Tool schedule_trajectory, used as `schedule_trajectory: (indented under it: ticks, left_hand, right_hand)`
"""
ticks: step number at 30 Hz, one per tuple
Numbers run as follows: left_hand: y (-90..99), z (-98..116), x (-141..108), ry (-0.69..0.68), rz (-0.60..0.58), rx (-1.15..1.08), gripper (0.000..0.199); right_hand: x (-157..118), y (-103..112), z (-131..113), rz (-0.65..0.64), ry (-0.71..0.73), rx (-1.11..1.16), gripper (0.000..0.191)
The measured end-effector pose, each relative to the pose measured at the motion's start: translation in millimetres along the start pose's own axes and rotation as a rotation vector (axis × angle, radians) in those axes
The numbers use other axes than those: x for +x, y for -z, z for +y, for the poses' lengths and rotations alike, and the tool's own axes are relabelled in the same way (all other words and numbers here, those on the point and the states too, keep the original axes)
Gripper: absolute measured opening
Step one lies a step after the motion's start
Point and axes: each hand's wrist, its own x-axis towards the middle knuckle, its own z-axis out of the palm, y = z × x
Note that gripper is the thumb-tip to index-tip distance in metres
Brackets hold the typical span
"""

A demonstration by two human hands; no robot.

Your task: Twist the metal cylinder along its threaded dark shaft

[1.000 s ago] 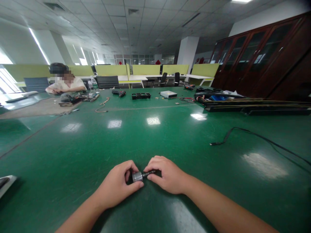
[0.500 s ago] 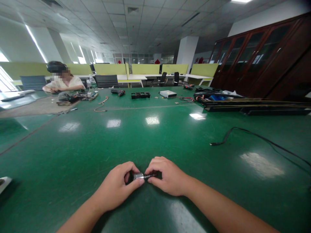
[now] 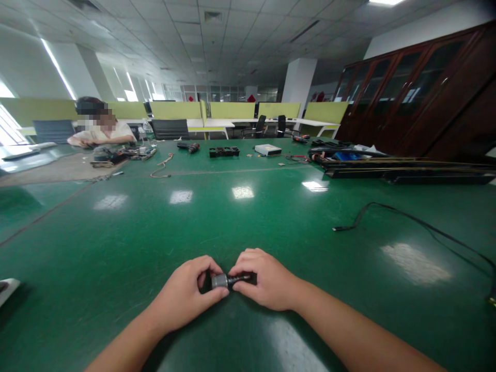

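Between my two hands, just above or on the green table (image 3: 217,222), lies a small grey metal cylinder (image 3: 219,281) with a thin dark shaft (image 3: 243,278) pointing right. My left hand (image 3: 184,294) pinches the cylinder between thumb and fingers. Around the shaft close to the cylinder, the thumb and fingertips of my right hand (image 3: 269,281) are closed. The exact kind of this part is too small to tell, and my fingertips cover some of it.
A black cable (image 3: 391,208) runs across the right side. Farther back are a power drill (image 3: 188,148), a black frame-like part (image 3: 223,152), a white box (image 3: 268,150) and stacked black rails (image 3: 406,170). A person (image 3: 116,133) sits at far left. A white object (image 3: 8,289) shows at the left edge.
My right hand has shifted very slightly up and left. The cylinder looks darker and more of the shaft shows between the fingers. Both hands keep their hold.
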Motion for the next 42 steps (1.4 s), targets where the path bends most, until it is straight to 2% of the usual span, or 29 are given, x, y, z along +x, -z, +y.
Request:
schedule_trajectory:
  ticks: [21,29,32,37,42]
  left_hand:
    - [1.2,3.6,-1.3,0.009,0.004,0.002,0.022]
    - [1.2,4.9,0.1,0.021,-0.004,0.016,0.021]
    - [1.2,4.0,0.0,0.029,0.001,0.018,0.022]
    - [1.0,2.5,-0.4,0.026,0.013,0.008,0.023]
    - [1.6,3.8,-0.9,0.025,0.023,0.003,0.022]
  right_hand:
    - [-0.5,-0.3,1.4,0.034,-0.002,0.006,0.013]
    - [-1.1,8.6,1.3,0.040,-0.030,0.025,0.010]
    - [-1.3,13.3,8.9,0.070,-0.078,-0.003,0.009]
    - [-2.2,20.1,25.4,0.209,-0.241,-0.003,0.008]
    - [-3.2,21.1,22.8,0.145,-0.145,0.019,0.007]
